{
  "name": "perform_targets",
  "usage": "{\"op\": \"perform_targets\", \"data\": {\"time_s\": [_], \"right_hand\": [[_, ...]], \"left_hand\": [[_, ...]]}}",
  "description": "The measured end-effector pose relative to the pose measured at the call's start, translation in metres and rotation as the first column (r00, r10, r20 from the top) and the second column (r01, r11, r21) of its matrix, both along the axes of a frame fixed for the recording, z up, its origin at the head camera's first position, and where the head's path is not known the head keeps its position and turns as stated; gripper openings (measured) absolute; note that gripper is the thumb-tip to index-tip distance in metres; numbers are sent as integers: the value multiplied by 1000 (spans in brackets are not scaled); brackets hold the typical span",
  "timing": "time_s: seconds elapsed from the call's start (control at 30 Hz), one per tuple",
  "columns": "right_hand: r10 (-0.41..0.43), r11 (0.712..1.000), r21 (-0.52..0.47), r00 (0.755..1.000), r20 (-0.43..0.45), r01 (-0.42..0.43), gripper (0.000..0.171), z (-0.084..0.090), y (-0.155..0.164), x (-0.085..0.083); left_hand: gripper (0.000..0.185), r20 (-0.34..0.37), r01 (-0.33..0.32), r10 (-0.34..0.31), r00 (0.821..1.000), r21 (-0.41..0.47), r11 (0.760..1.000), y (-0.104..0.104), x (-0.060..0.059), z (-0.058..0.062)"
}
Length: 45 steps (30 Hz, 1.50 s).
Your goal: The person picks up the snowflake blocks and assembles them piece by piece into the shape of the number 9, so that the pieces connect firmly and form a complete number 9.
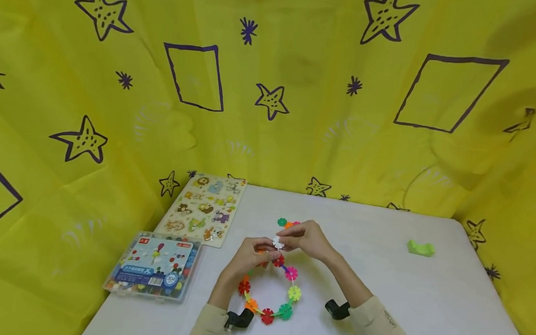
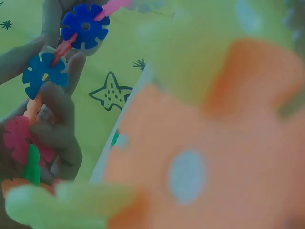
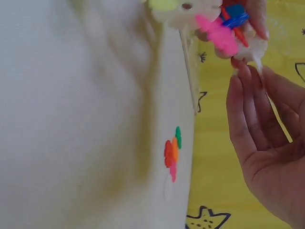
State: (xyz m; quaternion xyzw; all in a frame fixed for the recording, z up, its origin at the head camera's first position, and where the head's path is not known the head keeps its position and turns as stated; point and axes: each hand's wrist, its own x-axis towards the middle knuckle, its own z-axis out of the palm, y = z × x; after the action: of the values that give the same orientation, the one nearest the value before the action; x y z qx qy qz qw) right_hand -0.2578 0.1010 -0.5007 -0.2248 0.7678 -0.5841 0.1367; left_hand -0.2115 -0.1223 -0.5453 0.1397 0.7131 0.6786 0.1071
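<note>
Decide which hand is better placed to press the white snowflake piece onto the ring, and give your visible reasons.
Probably the right hand: its fingertips pinch the white snowflake piece at the ring's top end. The left hand grips the ring beside it, steadying it.

A ring of colourful snowflake discs (image 1: 271,291) lies on the white table, its far end lifted

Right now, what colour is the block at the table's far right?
Light green block; head view shows it best.
</note>
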Motion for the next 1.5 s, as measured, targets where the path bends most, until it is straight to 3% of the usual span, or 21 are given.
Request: {"op": "perform_targets", "data": {"time_s": [0.1,0.17,0.23,0.3,0.37,0.43,0.63,0.8,1.0,1.13,1.27,1.5], "right_hand": [[-102,995,0,995,-13,102,24,-7,4,-6],[-220,973,64,973,-69,224,23,-13,7,-10],[-320,927,163,938,-132,339,18,-19,10,-14],[-368,870,276,910,-189,409,14,-25,12,-18],[-364,826,370,903,-227,426,14,-32,13,-21],[-337,803,427,908,-249,415,19,-38,13,-25],[-255,767,506,911,-325,395,17,-45,7,-29],[-304,795,446,906,-295,412,19,-42,5,-26],[-382,880,264,919,-102,395,17,-36,5,-19],[-362,927,115,932,13,358,17,-25,3,-14],[-339,941,19,939,63,338,14,-14,1,-9],[-332,943,21,941,62,331,18,-1,-5,0]], "left_hand": [[27,22,39,-40,999,17,999,2,-1,0],[28,40,51,-52,998,25,998,3,-2,-1],[29,51,55,-55,997,16,998,4,-3,-2],[30,51,48,-48,998,-2,999,4,-3,-1],[31,44,33,-32,999,-23,999,5,-4,-1],[30,22,14,-14,1000,-37,999,5,-4,0],[27,-29,-13,12,999,-31,999,6,-4,-1],[23,-40,-16,16,999,-5,1000,6,-3,-2],[24,-35,-22,22,999,3,1000,4,-3,-5],[22,-37,-24,24,999,5,1000,2,-5,-6],[24,-63,-26,25,998,-15,1000,2,-6,-6],[30,-104,2,-2,995,-1,1000,3,-6,-6]]}}
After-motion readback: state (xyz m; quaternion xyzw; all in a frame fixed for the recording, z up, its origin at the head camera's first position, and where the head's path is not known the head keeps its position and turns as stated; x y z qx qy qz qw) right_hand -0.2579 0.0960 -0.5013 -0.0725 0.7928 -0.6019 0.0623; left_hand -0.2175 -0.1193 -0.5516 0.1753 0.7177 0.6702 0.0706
